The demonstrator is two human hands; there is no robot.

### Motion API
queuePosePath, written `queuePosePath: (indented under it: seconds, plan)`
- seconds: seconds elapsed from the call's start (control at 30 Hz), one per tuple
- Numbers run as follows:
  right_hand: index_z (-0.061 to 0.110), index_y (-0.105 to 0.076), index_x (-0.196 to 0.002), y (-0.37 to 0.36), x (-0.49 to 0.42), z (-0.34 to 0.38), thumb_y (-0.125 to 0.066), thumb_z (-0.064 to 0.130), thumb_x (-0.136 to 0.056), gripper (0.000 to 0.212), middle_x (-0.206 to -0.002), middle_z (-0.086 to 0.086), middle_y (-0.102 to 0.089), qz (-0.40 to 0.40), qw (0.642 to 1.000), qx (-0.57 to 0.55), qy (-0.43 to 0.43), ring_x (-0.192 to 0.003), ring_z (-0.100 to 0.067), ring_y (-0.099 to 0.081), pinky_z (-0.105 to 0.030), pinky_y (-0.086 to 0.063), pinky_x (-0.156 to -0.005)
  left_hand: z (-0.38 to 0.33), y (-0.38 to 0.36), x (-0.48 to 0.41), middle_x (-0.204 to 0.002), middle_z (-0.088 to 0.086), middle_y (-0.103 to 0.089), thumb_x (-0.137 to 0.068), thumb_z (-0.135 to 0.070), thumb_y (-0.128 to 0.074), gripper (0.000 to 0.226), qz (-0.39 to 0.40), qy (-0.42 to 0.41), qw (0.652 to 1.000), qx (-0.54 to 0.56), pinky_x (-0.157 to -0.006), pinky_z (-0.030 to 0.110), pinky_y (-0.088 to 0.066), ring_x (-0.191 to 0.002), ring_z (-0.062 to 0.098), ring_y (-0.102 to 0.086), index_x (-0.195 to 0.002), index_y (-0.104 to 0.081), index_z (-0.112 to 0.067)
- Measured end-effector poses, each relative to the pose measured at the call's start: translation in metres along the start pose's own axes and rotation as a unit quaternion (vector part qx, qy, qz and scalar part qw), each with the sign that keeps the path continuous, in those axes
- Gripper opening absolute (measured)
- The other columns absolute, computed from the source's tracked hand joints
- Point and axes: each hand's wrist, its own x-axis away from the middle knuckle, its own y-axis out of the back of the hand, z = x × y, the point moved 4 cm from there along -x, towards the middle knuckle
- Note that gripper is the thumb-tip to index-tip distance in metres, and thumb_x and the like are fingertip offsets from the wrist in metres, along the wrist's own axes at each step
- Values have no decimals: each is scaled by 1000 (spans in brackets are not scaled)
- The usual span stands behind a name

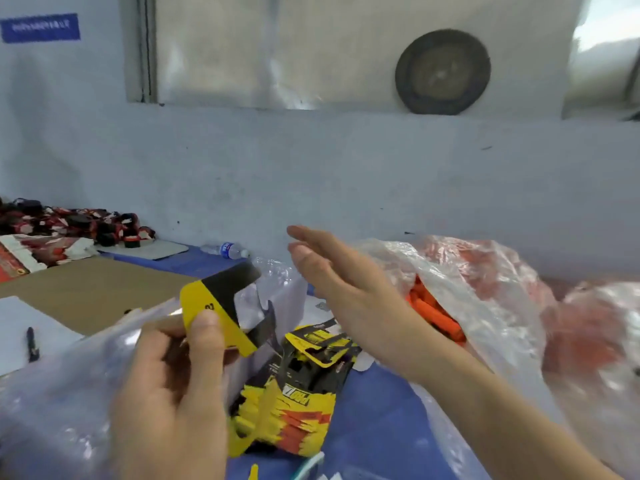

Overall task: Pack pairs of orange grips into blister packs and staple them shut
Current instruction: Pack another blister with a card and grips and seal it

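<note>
My left hand (173, 382) grips a yellow and black blister pack card (225, 306) with its clear plastic shell, thumb pressed on the yellow part. My right hand (339, 278) hovers in the air over the table with straight fingers and holds nothing. Just right of it, orange grips (433, 313) lie in an opened clear plastic bag (485, 292). A stack of printed yellow, black and orange cards (294, 410) lies on the blue table between my hands. No stapler is visible.
Clear plastic sheeting (52, 410) covers the lower left. A brown cardboard sheet (93, 292) and a pen (32, 344) lie at the left. Red and black items (69, 223) pile at the far left by the wall, with a water bottle (227, 250) beside them.
</note>
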Motion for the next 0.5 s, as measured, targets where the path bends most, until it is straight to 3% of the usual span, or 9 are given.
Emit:
queuePosePath:
  seconds: [0.07,0.13,0.2,0.27,0.33,0.4,0.5]
  plan:
    - [48,-46,-137,-6,47,19,-50,65,-86,55,-116,39,-59,29,997,-69,-29,-110,19,-53,-3,-43,-85,-18,-19,29,-74,-22,-70,-82,-66,-51,24,73,-38,997,7,-53,8,-44,-64,-5,-64,-84,-61,-43]
    - [46,-43,-140,-5,89,23,-57,70,-79,68,-115,40,-60,-5,993,-103,-66,-111,20,-51,-2,-40,-88,-33,-35,64,-79,-17,-70,-91,-51,-56,14,144,-111,983,-32,-61,14,-44,-72,0,-62,-89,-64,-40]
    - [45,-48,-134,3,124,19,-62,59,-86,52,-113,35,-64,-74,991,-88,-75,-108,19,-54,-2,-40,-87,-46,-51,99,-90,-5,-69,-93,-38,-50,27,187,-199,956,-103,-70,21,-39,-85,13,-55,-103,-70,-22]
    - [40,-59,-123,27,156,9,-56,28,-98,28,-101,23,-72,-174,975,-101,-96,-97,11,-64,-5,-45,-78,-59,-67,138,-101,5,-70,-98,-40,-41,46,246,-271,925,-99,-79,24,-41,-93,18,-55,-105,-71,-7]
    - [29,-70,-115,57,189,-3,-49,15,-101,29,-103,6,-75,-254,947,-149,-124,-100,-6,-69,-15,-53,-74,-71,-78,173,-110,-1,-70,-96,-41,-46,41,288,-350,888,-81,-86,29,-45,-101,17,-60,-105,-74,-12]
    - [28,-74,-109,85,221,-14,-47,16,-102,30,-104,-2,-75,-295,925,-185,-149,-102,-18,-71,-25,-57,-70,-73,-80,188,-109,-7,-69,-92,-40,-53,30,292,-386,871,-77,-87,31,-45,-102,15,-59,-100,-76,-22]
    - [35,-73,-108,118,263,-41,-51,25,-99,26,-110,-2,-74,-327,908,-185,-184,-99,-25,-72,-47,-58,-79,-53,-78,175,-118,-10,-60,-93,-44,-50,29,277,-306,908,-75,-94,31,-40,-110,13,-51,-109,-69,-30]
